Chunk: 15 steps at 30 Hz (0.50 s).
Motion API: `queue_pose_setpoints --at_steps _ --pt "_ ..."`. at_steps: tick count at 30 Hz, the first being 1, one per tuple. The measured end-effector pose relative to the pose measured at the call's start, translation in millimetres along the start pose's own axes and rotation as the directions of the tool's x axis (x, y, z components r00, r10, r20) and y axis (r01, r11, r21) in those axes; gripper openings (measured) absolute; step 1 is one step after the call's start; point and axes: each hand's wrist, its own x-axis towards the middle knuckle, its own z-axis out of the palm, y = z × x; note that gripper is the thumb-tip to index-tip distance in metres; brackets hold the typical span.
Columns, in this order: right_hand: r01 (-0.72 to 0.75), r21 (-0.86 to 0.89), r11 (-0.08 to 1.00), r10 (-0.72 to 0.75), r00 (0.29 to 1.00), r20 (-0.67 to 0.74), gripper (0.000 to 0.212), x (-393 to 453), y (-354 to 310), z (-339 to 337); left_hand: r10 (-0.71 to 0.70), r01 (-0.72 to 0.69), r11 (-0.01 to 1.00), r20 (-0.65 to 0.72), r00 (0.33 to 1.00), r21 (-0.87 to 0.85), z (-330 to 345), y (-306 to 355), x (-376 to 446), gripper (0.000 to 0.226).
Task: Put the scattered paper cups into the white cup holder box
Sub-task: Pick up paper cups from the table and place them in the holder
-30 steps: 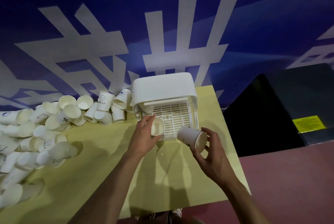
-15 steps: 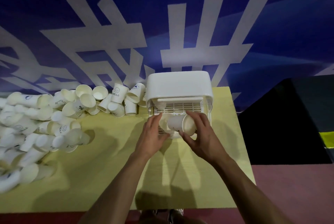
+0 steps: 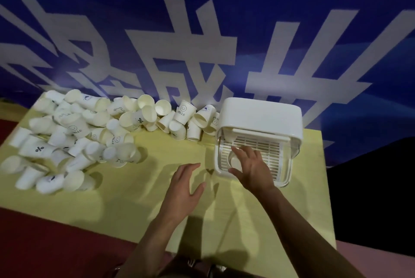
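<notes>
Left hand (image 3: 184,184) open, fingers spread, empty, above table (image 3: 139,201) middle. Right hand (image 3: 252,169) open over cup (image 3: 234,162) in box (image 3: 260,120) tray at far right corner. Cup pile (image 3: 74,134) along far left edge; left hand nearer, reach leftward.

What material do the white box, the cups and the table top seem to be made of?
White box: likely moulded plastic, smooth and semi-matte, with rounded corners and a slotted grid floor.
Cups: probably paper, matte white, thin rolled rims and printed marks.
Table top: pale yellow, flat and matte; perhaps laminate or painted board, I cannot tell which.
</notes>
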Motion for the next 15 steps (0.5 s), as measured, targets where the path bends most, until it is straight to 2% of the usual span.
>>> queue_pose_setpoints --at_steps 4,8,11,15 --pt "-0.032 0.010 0.999 0.032 0.999 0.027 0.072 9.8 -2.9 10.5 -0.030 0.030 1.000 -0.037 0.999 0.000 -21.5 -12.3 -6.3 0.052" --pt "-0.075 0.016 0.997 0.075 0.997 0.023 0.081 6.9 -9.4 11.9 -0.060 0.059 0.998 -0.043 0.997 -0.023 -37.0 -25.8 -8.6 0.051" --pt "-0.084 -0.030 0.996 0.081 0.993 -0.086 0.083 -0.2 -18.8 6.6 -0.053 0.052 0.998 -0.033 0.998 -0.041 -45.4 -36.3 -5.7 0.052" --pt "0.094 -0.007 0.996 -0.093 0.963 -0.254 0.067 -8.0 -59.5 9.0 -0.061 0.059 0.995 -0.026 0.998 -0.075 -66.5 -58.2 -1.6 0.051"
